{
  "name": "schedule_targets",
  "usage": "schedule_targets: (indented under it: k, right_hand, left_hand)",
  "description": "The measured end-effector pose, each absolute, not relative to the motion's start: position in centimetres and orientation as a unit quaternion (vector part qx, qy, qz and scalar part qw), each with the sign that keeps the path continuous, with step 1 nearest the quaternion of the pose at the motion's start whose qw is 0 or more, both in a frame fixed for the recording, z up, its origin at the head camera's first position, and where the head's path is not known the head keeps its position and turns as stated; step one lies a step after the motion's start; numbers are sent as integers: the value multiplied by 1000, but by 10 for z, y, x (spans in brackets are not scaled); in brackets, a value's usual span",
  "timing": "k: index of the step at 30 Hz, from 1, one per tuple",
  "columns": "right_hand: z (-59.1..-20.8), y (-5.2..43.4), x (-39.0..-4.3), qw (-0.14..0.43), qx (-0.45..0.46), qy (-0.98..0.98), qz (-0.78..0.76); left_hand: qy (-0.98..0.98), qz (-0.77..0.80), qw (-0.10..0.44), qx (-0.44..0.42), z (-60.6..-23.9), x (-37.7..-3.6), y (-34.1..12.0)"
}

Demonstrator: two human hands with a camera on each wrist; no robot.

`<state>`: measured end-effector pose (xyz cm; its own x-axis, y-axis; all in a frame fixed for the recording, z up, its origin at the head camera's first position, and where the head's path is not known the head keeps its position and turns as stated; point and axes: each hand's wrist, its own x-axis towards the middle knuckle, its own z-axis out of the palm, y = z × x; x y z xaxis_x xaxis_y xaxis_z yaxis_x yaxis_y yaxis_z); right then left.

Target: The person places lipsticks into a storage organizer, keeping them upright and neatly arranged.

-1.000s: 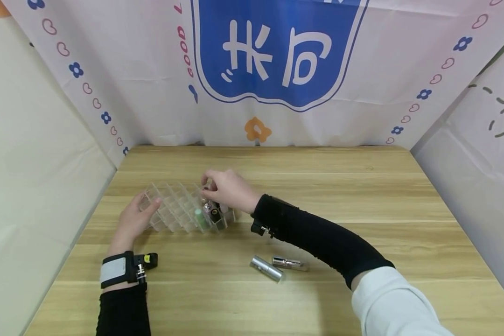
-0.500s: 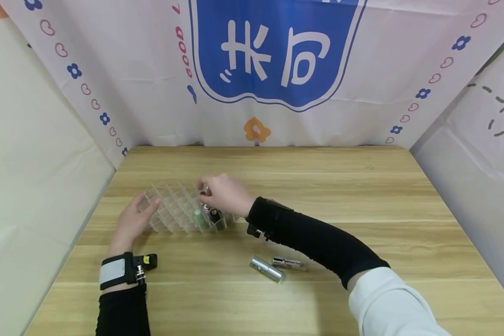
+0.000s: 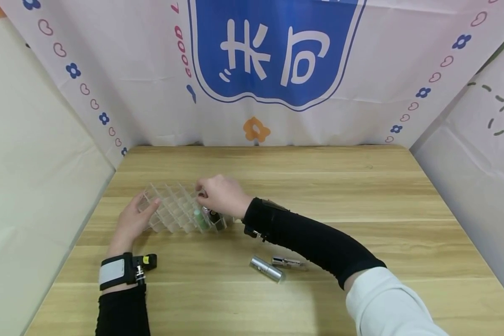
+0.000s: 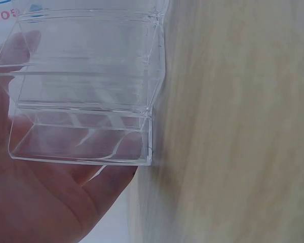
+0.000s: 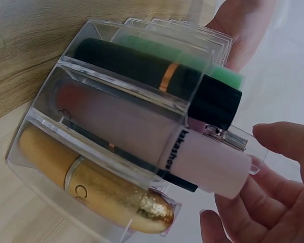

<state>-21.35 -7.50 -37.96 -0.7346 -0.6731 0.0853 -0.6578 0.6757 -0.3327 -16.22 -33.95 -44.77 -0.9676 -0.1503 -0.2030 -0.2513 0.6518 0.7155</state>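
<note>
A clear acrylic lipstick organizer (image 3: pixel 174 207) with diamond-shaped compartments stands on the table. My left hand (image 3: pixel 136 215) grips its left end, thumb over the rim; the left wrist view shows the fingers behind the clear wall (image 4: pixel 86 136). At the organizer's right part, my right hand (image 3: pixel 224 193) pinches a lipstick with a clear end (image 5: pixel 256 162), mostly hidden by other tubes. Around it stand a gold lipstick (image 5: pixel 91 185), a pale pink tube (image 5: pixel 207 159), a black tube with a gold band (image 5: pixel 137 68) and a green tube (image 3: pixel 200 218).
A silver lipstick tube (image 3: pixel 267 269) and a shiny lipstick with a clear end (image 3: pixel 288 262) lie side by side on the wooden table (image 3: pixel 382 224), in front of the organizer. Printed cloth (image 3: pixel 151 107) hangs behind the table.
My right hand has shifted slightly left and lower over the organizer, covering more of the tubes. The left hand and the two loose lipsticks stay where they were.
</note>
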Motion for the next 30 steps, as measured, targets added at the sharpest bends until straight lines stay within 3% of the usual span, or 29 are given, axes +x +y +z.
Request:
schedule_targets:
  k: [30]
  right_hand:
    - [-386, -80, -210, -34, -386, 916, -103]
  left_hand:
    - [904, 406, 69, -115, -448, -161, -340]
